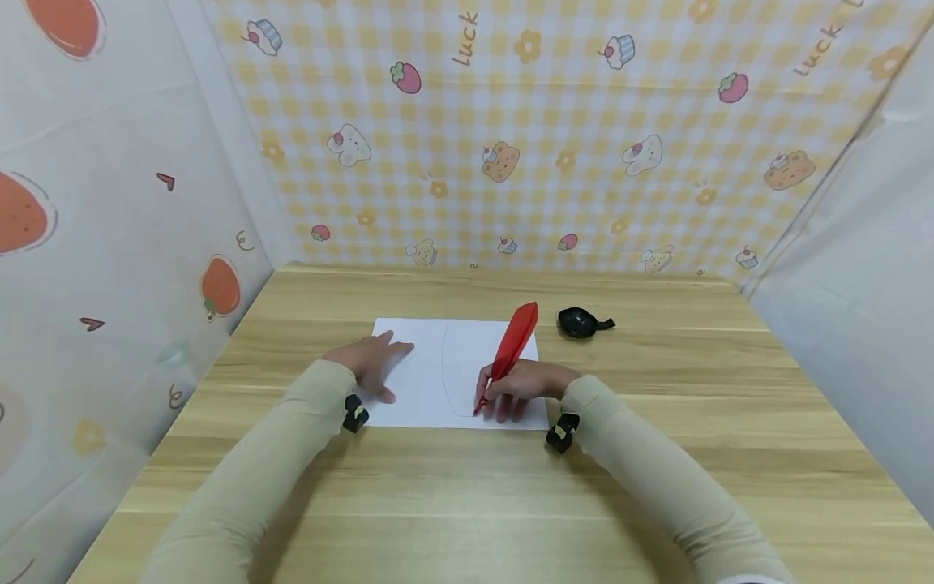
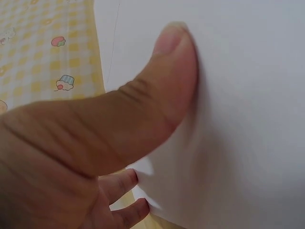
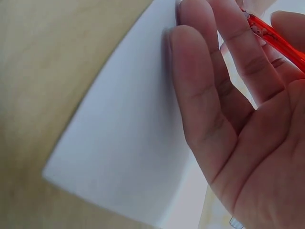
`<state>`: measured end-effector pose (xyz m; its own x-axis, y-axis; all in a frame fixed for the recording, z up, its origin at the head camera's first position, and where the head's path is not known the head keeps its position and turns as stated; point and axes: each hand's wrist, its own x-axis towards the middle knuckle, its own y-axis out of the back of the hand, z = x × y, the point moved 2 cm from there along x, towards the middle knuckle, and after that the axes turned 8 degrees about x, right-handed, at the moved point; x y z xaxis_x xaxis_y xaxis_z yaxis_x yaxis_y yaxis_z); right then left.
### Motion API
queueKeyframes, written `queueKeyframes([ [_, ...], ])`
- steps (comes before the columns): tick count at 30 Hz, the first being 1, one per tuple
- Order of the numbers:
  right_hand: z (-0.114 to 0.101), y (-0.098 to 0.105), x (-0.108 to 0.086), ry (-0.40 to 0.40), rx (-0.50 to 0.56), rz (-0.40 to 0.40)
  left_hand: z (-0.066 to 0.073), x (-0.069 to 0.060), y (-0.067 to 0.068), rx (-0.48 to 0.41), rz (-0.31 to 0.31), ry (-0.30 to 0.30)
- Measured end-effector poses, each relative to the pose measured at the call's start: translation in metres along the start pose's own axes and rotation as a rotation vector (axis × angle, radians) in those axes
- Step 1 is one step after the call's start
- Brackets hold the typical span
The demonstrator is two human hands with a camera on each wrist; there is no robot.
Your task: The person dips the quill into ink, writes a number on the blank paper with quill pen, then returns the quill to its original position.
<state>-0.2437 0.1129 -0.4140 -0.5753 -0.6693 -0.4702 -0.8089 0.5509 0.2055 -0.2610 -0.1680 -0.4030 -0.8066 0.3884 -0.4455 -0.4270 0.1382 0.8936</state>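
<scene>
A white sheet of paper (image 1: 416, 381) lies flat on the wooden table, with a thin curved line drawn down its middle and bending right near the bottom. My right hand (image 1: 521, 383) pinches a red feather pen (image 1: 514, 341), its tip on the paper at the end of that line. In the right wrist view the red pen barrel (image 3: 276, 38) sits between thumb and fingers, and the other fingers rest along the sheet. My left hand (image 1: 374, 365) rests with spread fingers on the paper's left side; its thumb (image 2: 167, 81) presses the sheet in the left wrist view.
A small black pan-shaped object (image 1: 578, 323) with a short handle stands right of the paper's far corner. Behind the table (image 1: 467, 503) hangs a yellow checked cloth (image 1: 467, 113); white cloths hang at both sides. Each wrist wears a small black device (image 1: 355, 414).
</scene>
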Motion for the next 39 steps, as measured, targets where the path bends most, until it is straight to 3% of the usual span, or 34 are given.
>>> queueKeyframes([
  [20, 0.005, 0.02, -0.004, -0.011, 0.032, 0.07, 0.001, 0.001, 0.001, 0.005, -0.005, -0.01],
  [39, 0.005, 0.03, 0.006, 0.01, 0.074, 0.132, 0.003, -0.002, 0.003, 0.028, -0.003, -0.018],
])
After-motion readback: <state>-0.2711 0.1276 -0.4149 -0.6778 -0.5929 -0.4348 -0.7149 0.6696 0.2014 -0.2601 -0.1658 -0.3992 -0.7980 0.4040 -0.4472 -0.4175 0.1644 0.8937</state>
